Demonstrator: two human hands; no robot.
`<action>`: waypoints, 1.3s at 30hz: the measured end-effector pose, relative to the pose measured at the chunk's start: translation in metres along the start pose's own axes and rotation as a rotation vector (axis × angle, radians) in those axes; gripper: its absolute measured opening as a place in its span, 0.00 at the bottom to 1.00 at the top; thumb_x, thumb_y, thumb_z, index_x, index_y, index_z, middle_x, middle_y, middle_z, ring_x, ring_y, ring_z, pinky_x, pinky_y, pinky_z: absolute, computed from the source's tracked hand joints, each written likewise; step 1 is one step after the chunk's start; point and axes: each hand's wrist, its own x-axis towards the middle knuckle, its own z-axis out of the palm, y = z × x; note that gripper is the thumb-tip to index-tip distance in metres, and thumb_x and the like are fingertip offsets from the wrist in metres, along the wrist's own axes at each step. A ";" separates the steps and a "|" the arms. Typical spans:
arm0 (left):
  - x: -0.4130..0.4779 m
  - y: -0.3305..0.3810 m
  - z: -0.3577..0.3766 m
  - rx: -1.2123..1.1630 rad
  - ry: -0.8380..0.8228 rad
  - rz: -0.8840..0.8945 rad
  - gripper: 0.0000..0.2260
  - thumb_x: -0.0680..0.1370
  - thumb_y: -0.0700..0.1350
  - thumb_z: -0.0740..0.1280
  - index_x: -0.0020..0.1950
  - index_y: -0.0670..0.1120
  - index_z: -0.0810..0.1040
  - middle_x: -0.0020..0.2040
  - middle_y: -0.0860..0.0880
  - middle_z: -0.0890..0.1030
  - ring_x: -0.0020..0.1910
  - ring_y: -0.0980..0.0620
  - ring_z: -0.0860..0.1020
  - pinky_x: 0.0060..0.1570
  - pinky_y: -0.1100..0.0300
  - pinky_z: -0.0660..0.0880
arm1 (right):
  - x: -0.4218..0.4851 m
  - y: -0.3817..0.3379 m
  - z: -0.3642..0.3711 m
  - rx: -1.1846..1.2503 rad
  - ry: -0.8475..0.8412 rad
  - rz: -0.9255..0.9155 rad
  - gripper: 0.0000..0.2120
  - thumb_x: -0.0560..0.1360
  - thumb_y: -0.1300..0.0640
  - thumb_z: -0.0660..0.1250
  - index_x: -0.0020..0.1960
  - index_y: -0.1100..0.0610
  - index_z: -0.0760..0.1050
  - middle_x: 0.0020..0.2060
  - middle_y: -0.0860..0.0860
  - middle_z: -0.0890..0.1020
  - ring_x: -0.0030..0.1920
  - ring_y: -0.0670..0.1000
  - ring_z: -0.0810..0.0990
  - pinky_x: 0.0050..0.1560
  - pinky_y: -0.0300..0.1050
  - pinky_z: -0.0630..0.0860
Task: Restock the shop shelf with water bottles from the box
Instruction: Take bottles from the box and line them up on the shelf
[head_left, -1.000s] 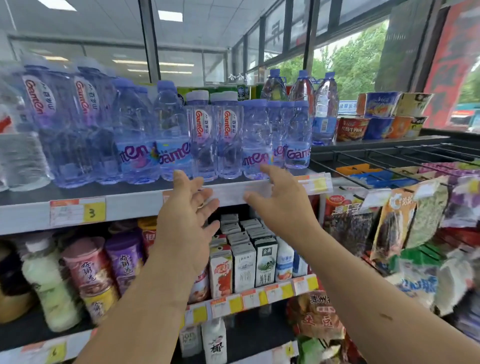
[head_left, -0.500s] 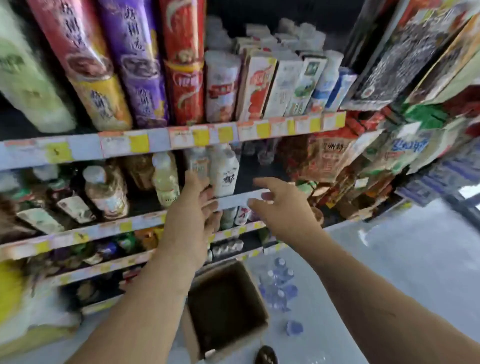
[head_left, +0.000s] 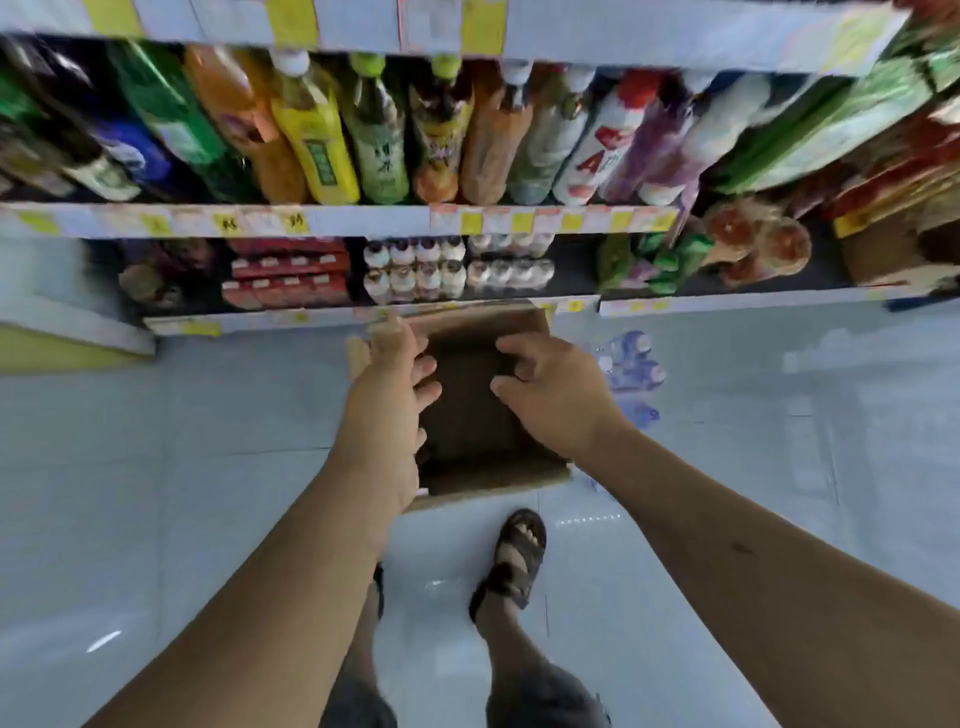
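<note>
An open brown cardboard box (head_left: 483, 441) stands on the floor below me, against the lowest shelf; its inside looks dark and I see no bottles in it. A cluster of blue-capped water bottles (head_left: 628, 364) lies on the floor just right of the box. My left hand (head_left: 389, 395) hovers over the box's left edge with loose fingers and holds nothing. Above the box's right half, my right hand (head_left: 550, 384) has its fingers loosely curled and holds nothing.
Drink bottles (head_left: 363, 130) fill a lower shelf above the box, with small bottles and red cartons (head_left: 291, 275) on the bottom shelf. Snack packs (head_left: 753, 244) sit at right. My sandalled foot (head_left: 514, 556) stands on pale tiles just behind the box.
My view has swung down from the top shelf of water bottles to the floor. Both hands have dropped from the shelf edge to just above the open box.
</note>
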 end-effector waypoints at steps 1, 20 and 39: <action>0.014 -0.014 -0.003 0.001 0.018 -0.023 0.27 0.81 0.66 0.49 0.73 0.53 0.70 0.72 0.52 0.72 0.66 0.52 0.73 0.70 0.42 0.56 | 0.011 0.017 0.020 -0.015 -0.045 -0.003 0.21 0.76 0.54 0.70 0.68 0.50 0.75 0.60 0.50 0.81 0.61 0.50 0.79 0.63 0.44 0.74; 0.210 -0.167 -0.063 -0.080 0.035 0.010 0.29 0.80 0.67 0.46 0.75 0.56 0.69 0.75 0.55 0.70 0.72 0.54 0.69 0.73 0.47 0.53 | 0.196 0.186 0.320 -0.505 -0.731 -0.253 0.36 0.77 0.61 0.67 0.79 0.45 0.55 0.75 0.54 0.62 0.72 0.58 0.67 0.69 0.46 0.66; 0.208 -0.169 -0.057 -0.031 0.016 0.087 0.29 0.79 0.68 0.47 0.74 0.58 0.70 0.74 0.55 0.72 0.71 0.55 0.70 0.70 0.48 0.55 | 0.173 0.194 0.296 -0.360 -0.592 -0.385 0.31 0.73 0.57 0.73 0.74 0.51 0.65 0.66 0.54 0.75 0.64 0.56 0.76 0.64 0.48 0.73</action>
